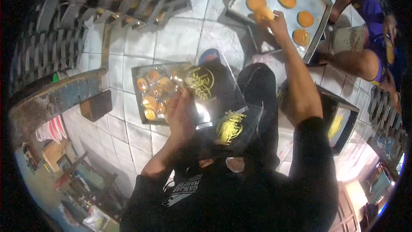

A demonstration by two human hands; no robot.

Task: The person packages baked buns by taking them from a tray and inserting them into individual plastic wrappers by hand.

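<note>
My right hand (278, 26) reaches over a metal baking tray (317, 5), its fingers closed on a golden-brown bun (263, 14). Other round buns (287, 0) lie spaced apart on that tray. My left hand (180, 111) pinches the edge of a clear plastic bag (205, 80) printed in yellow. Beneath and beside this hand is a dark tray (139, 114) with several buns in clear wrapping (153, 91). Another printed plastic bag (229, 129) rests across my lap.
Stacked metal racks or trays (128, 0) stand at the upper left. On the right, another person in purple clothing (372, 15) sits close to the baking tray. A dark box (343, 126) is beside my right leg. White tiles (184, 38) cover the floor.
</note>
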